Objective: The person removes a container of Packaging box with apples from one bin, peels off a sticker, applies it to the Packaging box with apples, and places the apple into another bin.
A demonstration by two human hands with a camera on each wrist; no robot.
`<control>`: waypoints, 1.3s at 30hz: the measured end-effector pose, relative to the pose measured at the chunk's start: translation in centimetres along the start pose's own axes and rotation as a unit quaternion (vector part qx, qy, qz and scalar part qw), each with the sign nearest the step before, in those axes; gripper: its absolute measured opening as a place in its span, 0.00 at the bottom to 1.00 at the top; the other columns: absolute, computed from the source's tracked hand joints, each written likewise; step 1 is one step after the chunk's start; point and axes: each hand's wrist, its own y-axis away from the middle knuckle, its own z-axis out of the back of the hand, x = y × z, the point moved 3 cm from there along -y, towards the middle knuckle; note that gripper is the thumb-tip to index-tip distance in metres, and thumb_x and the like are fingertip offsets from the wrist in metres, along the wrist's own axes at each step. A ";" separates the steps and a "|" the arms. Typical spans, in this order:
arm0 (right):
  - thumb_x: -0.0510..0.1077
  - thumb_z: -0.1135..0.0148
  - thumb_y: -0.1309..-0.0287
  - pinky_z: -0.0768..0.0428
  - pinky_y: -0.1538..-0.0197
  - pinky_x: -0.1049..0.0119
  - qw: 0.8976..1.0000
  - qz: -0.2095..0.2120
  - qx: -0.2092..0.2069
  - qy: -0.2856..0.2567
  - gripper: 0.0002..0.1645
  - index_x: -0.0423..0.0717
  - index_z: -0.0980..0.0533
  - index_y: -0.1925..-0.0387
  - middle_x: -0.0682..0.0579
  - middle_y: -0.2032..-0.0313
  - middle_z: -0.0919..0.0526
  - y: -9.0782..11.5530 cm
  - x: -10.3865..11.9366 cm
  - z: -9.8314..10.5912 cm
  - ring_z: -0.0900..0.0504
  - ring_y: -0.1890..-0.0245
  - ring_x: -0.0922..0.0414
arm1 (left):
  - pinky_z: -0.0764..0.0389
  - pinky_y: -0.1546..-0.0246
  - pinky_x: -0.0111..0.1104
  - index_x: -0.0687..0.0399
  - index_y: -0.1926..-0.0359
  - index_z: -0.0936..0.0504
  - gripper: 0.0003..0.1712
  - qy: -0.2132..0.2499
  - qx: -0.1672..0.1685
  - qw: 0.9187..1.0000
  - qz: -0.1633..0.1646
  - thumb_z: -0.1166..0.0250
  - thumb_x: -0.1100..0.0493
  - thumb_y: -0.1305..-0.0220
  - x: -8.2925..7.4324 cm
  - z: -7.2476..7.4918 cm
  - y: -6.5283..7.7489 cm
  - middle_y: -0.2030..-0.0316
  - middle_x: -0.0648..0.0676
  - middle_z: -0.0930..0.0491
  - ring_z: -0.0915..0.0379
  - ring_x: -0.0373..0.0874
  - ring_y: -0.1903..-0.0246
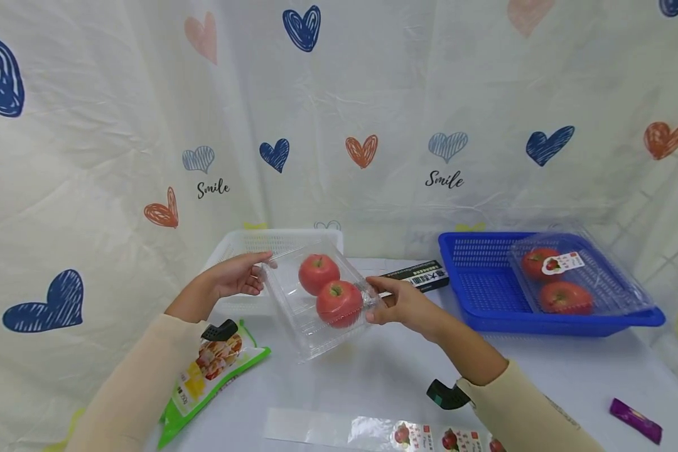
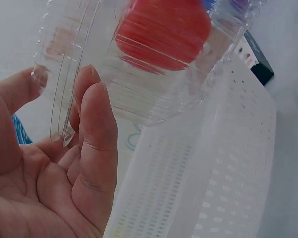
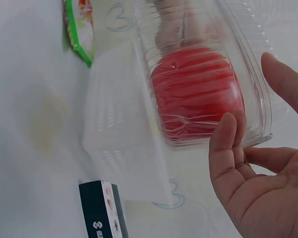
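Observation:
A clear plastic clamshell box (image 1: 294,320) is held up and tilted over the table, with a red apple (image 1: 319,274) and a second red apple (image 1: 339,305) inside. My left hand (image 1: 238,276) pinches its upper left edge between thumb and fingers. On the other side, my right hand (image 1: 403,306) grips the right edge, close to the lower apple. In the left wrist view, the box rim (image 2: 69,94) runs between the thumb and fingers. The right wrist view has fingertips (image 3: 227,124) against the box wall beneath an apple (image 3: 196,94).
Behind the box stands a white basket (image 1: 220,248). A blue basket (image 1: 463,320) at right carries another clear box with labelled apples (image 1: 565,298). Around them lie a dark carton (image 1: 424,275), a green food bag (image 1: 217,370), a sticker strip (image 1: 373,430) and a purple packet (image 1: 635,420).

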 end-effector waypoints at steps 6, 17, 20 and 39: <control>0.41 0.26 0.48 0.18 0.54 0.54 1.000 0.014 -0.008 0.008 0.47 0.39 0.38 0.30 0.40 0.45 0.25 1.9 -0.6 0.9 0.21 0.54 0.46 | 0.19 0.72 0.34 0.62 0.48 0.30 0.22 -0.010 0.058 0.998 -0.032 0.50 0.46 0.25 1.1 -1.7 0.2 0.80 0.50 0.30 0.25 0.44 0.78; 0.38 0.32 0.43 0.20 0.51 0.52 0.998 0.028 0.017 -0.055 0.44 0.41 0.42 0.28 0.38 0.43 0.26 4.4 -2.4 2.7 0.20 0.50 0.41 | 0.20 0.70 0.35 0.56 0.59 0.32 0.13 -0.004 0.187 0.979 -0.083 0.54 0.52 0.24 2.3 -4.8 0.9 0.80 0.49 0.30 0.25 0.44 0.76; 0.38 0.32 0.42 0.21 0.50 0.54 0.997 0.034 0.017 -0.071 0.44 0.38 0.42 0.28 0.39 0.43 0.25 5.1 -2.9 3.2 0.19 0.51 0.43 | 0.20 0.69 0.36 0.54 0.63 0.33 0.13 -0.009 0.216 0.972 -0.093 0.57 0.52 0.23 2.5 -5.6 1.1 0.78 0.50 0.28 0.24 0.44 0.75; 0.48 0.32 0.40 0.20 0.51 0.60 0.993 0.029 0.001 -0.111 0.45 0.33 0.42 0.30 0.40 0.42 0.25 9.2 -6.2 5.5 0.20 0.52 0.52 | 0.19 0.63 0.39 0.58 0.68 0.37 0.15 -0.034 0.346 0.931 -0.113 0.45 0.53 0.30 4.1 -11.4 3.7 0.80 0.53 0.37 0.26 0.44 0.72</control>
